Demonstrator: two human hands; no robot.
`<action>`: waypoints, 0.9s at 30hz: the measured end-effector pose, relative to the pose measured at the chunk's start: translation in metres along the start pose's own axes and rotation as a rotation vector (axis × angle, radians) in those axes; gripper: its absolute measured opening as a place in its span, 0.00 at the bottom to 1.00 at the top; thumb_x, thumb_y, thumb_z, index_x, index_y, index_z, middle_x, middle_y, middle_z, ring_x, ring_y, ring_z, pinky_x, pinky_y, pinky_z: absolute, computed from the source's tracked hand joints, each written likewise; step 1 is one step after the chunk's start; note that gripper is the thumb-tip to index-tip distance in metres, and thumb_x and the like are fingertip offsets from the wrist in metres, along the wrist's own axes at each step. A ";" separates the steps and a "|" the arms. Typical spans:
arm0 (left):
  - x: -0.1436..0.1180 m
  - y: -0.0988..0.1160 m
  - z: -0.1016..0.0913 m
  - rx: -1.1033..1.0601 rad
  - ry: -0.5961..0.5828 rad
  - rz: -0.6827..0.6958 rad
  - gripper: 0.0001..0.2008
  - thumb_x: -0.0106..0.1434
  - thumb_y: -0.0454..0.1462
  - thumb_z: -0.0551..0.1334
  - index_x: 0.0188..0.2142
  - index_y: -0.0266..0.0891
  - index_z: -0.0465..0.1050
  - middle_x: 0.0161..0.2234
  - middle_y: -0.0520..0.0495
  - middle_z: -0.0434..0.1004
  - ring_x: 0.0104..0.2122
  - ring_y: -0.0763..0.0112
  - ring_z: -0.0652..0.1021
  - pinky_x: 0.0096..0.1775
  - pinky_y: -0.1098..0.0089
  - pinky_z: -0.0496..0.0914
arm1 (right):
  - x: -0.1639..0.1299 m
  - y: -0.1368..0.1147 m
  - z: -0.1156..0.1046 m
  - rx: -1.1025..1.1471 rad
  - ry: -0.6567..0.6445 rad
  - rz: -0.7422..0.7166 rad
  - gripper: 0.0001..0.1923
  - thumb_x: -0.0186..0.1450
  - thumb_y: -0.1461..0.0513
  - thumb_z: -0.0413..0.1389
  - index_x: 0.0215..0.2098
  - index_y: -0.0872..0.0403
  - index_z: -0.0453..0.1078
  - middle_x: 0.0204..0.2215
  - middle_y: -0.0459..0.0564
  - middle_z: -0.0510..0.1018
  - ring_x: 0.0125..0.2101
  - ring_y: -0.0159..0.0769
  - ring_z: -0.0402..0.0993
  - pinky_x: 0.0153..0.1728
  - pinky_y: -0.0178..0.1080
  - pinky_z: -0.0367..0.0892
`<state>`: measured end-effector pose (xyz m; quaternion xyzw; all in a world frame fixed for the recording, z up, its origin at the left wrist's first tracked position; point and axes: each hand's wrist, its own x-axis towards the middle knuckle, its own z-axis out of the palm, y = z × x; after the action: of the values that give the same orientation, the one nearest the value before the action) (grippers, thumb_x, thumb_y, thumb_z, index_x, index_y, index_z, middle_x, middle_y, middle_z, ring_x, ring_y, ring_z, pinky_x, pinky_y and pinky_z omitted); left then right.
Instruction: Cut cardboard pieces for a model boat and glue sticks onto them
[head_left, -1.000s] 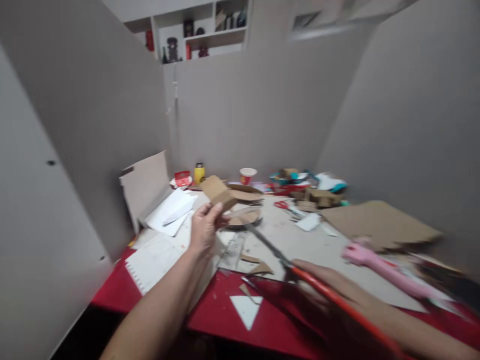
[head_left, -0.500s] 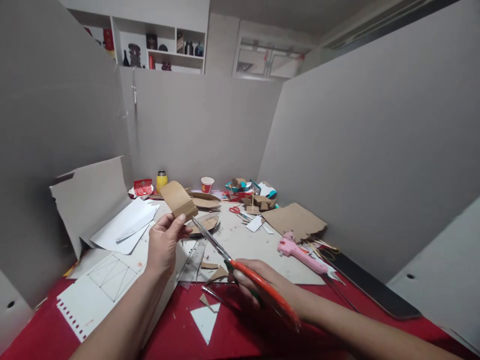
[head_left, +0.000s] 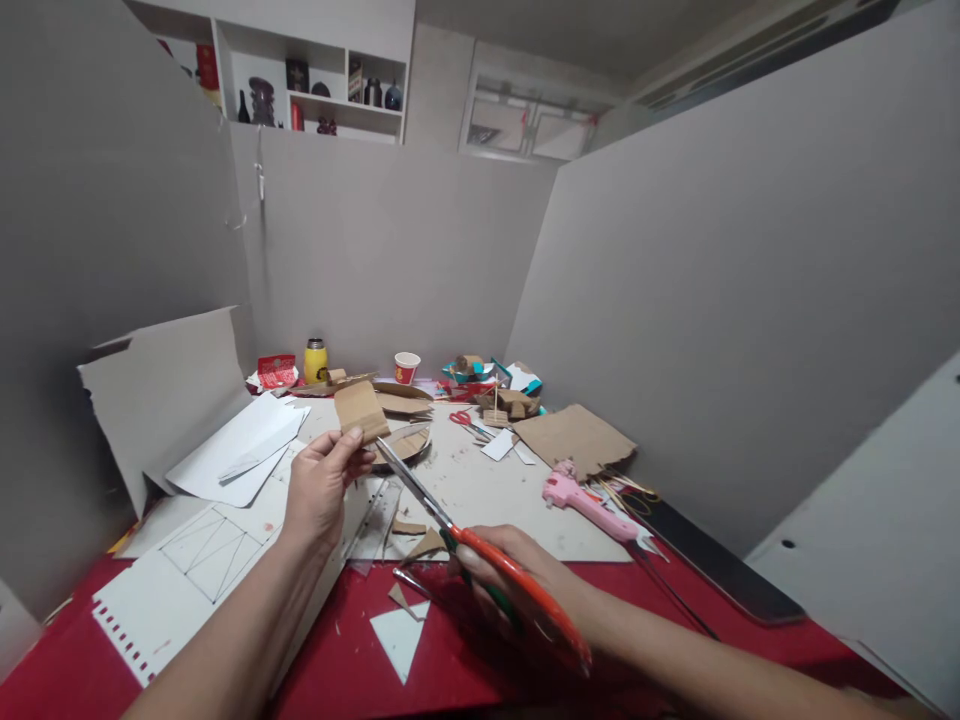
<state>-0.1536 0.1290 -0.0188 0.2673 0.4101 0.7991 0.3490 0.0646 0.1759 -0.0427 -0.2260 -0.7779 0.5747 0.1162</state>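
Change since earlier: the cardboard piece is now sitting a little lower in the view and turned flatter to the camera, and the scissors are coming closer, so that the blade tips are now almost at its lower right corner.
Left hand: the left hand is pinching the cardboard piece by its lower edge between thumb and fingers, holding it up above the middle of the table.
Right hand: the right hand is closed around the orange handles of the scissors, near the front edge of the table.
Blades: they are standing open in a narrow V, pointing up and left at the piece; whether they are already touching it, the picture is not showing clearly.
Done, as judged: brown offcuts and a white triangle are lying near the front edge, so some cutting seems finished.
Left, as judged: no fresh cut is showing in the held piece, so its trimming seems not yet started.
Around: a pink glue gun is lying toward the right edge, a yellow bottle and a paper cup are standing at the far edge, and a drawn sheet is lying at the left edge.
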 end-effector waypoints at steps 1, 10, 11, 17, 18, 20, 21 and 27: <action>0.000 -0.001 0.000 -0.003 0.001 0.002 0.13 0.45 0.40 0.72 0.25 0.33 0.74 0.20 0.51 0.76 0.21 0.75 0.76 0.28 0.75 0.70 | 0.000 0.000 0.001 0.010 0.005 0.004 0.26 0.62 0.40 0.49 0.25 0.54 0.57 0.14 0.39 0.61 0.14 0.26 0.58 0.15 0.29 0.55; -0.006 -0.004 0.004 0.065 -0.021 0.068 0.13 0.47 0.40 0.71 0.22 0.33 0.72 0.21 0.49 0.77 0.25 0.71 0.78 0.34 0.70 0.73 | 0.002 0.008 0.001 0.026 0.036 0.012 0.26 0.63 0.41 0.48 0.26 0.54 0.58 0.13 0.39 0.63 0.13 0.26 0.60 0.14 0.28 0.56; -0.006 -0.004 0.004 0.065 -0.024 0.068 0.13 0.47 0.40 0.71 0.22 0.33 0.72 0.21 0.50 0.77 0.25 0.71 0.78 0.34 0.71 0.73 | 0.002 0.010 0.002 0.027 0.043 0.012 0.26 0.62 0.41 0.49 0.25 0.53 0.57 0.13 0.39 0.63 0.13 0.26 0.60 0.13 0.28 0.56; -0.006 -0.005 0.004 -0.006 -0.038 0.034 0.11 0.48 0.38 0.71 0.23 0.33 0.73 0.24 0.49 0.78 0.26 0.73 0.77 0.35 0.72 0.72 | 0.001 0.012 0.008 0.037 0.078 0.031 0.26 0.63 0.41 0.47 0.24 0.53 0.57 0.11 0.39 0.62 0.12 0.26 0.59 0.12 0.29 0.54; -0.006 -0.005 0.004 -0.020 -0.037 0.027 0.11 0.47 0.38 0.71 0.23 0.33 0.73 0.24 0.49 0.78 0.26 0.73 0.77 0.35 0.72 0.72 | 0.001 0.010 0.009 0.034 0.078 0.020 0.26 0.63 0.41 0.48 0.23 0.53 0.57 0.12 0.39 0.61 0.12 0.25 0.58 0.13 0.28 0.53; -0.005 -0.005 0.004 -0.035 -0.035 0.024 0.10 0.47 0.37 0.71 0.23 0.33 0.73 0.24 0.50 0.78 0.25 0.73 0.77 0.34 0.72 0.72 | 0.001 0.008 0.009 0.004 0.078 -0.023 0.26 0.63 0.42 0.49 0.22 0.53 0.55 0.13 0.39 0.61 0.14 0.24 0.57 0.14 0.28 0.53; -0.005 -0.005 0.004 -0.033 -0.035 0.026 0.10 0.47 0.37 0.71 0.23 0.33 0.73 0.24 0.50 0.78 0.25 0.74 0.77 0.34 0.72 0.72 | 0.000 0.007 0.009 -0.018 0.076 -0.046 0.26 0.63 0.43 0.49 0.21 0.53 0.54 0.13 0.39 0.61 0.14 0.24 0.57 0.15 0.29 0.53; -0.004 -0.006 0.003 0.050 -0.036 0.079 0.09 0.49 0.38 0.70 0.25 0.34 0.74 0.23 0.50 0.78 0.25 0.74 0.77 0.34 0.72 0.71 | 0.000 0.008 0.009 -0.032 0.075 -0.099 0.27 0.63 0.42 0.48 0.20 0.54 0.53 0.14 0.39 0.59 0.16 0.23 0.52 0.17 0.29 0.50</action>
<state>-0.1471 0.1299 -0.0230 0.3062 0.4126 0.7969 0.3177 0.0627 0.1703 -0.0529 -0.2107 -0.7922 0.5469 0.1700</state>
